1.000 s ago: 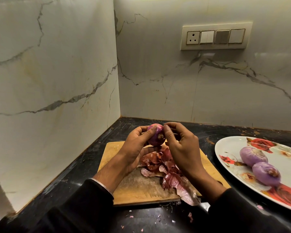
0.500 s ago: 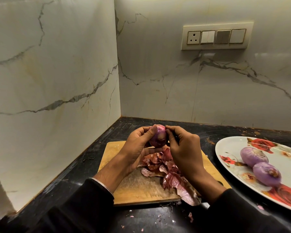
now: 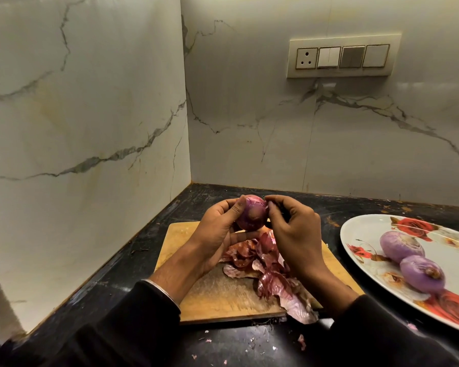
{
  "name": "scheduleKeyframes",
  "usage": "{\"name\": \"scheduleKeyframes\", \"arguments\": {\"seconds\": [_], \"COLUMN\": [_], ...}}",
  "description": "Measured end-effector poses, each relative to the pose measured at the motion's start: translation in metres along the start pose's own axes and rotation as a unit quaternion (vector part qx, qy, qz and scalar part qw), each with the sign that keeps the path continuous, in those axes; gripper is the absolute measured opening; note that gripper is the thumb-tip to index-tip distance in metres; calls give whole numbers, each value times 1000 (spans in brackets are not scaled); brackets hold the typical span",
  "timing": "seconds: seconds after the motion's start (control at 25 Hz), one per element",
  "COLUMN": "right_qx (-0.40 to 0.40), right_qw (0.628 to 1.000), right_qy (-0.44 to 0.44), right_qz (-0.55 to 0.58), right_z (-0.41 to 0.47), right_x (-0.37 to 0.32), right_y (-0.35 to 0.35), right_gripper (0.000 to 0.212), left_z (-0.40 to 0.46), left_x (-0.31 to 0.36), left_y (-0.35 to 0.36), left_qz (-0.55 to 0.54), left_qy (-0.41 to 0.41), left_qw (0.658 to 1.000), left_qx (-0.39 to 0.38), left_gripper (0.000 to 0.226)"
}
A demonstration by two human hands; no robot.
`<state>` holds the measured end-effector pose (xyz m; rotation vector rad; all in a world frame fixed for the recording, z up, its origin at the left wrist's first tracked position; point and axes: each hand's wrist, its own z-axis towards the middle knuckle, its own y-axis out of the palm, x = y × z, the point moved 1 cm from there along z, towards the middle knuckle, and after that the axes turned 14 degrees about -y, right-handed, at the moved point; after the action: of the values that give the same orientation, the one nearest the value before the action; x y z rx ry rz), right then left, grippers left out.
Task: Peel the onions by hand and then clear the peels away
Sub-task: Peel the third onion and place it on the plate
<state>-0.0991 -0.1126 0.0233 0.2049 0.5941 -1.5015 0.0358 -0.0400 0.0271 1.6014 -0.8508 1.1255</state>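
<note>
A purple onion (image 3: 251,213) is held up above the wooden cutting board (image 3: 217,295). My left hand (image 3: 217,231) grips it from the left and below. My right hand (image 3: 293,231) has its fingertips curled against the onion's upper right side, pinching at the skin there. A pile of reddish peels (image 3: 265,271) lies on the board under my hands. Two peeled onions (image 3: 400,246) (image 3: 421,272) rest on a white floral plate (image 3: 361,234) at the right.
The black counter (image 3: 149,250) meets marble walls at the left and back, forming a corner. A switch panel (image 3: 342,56) is mounted on the back wall. Small peel scraps (image 3: 301,341) are scattered on the counter in front of the board.
The onion has turned in my hands, showing its root end more fully. My right fingertips have shifted up onto its upper right edge.
</note>
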Motion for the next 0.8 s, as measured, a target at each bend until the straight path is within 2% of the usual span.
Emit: {"name": "scheduleKeyframes", "arguments": {"seconds": [0.16,0.36,0.48,0.6,0.8], "right_qx": [-17,-17,-14,-13,-59], "right_qw": [994,999,998,997,994], "right_qy": [59,38,46,55,49], "right_qz": [88,34,39,46,81], "right_z": [0,0,-1,-1,-2], "right_x": [-2,-1,2,2,-11], "right_y": [3,1,1,2,3], "right_gripper": [27,23,23,20,38], "left_z": [1,0,-1,0,0], "left_x": [0,0,0,0,0], "left_y": [0,1,1,0,-2], "left_qz": [-1,12,19,24,64], "left_qy": [0,5,9,11,29], "left_qw": [1000,1000,1000,999,997], "left_qx": [5,13,16,32,45], "left_gripper": [35,28,26,34,57]}}
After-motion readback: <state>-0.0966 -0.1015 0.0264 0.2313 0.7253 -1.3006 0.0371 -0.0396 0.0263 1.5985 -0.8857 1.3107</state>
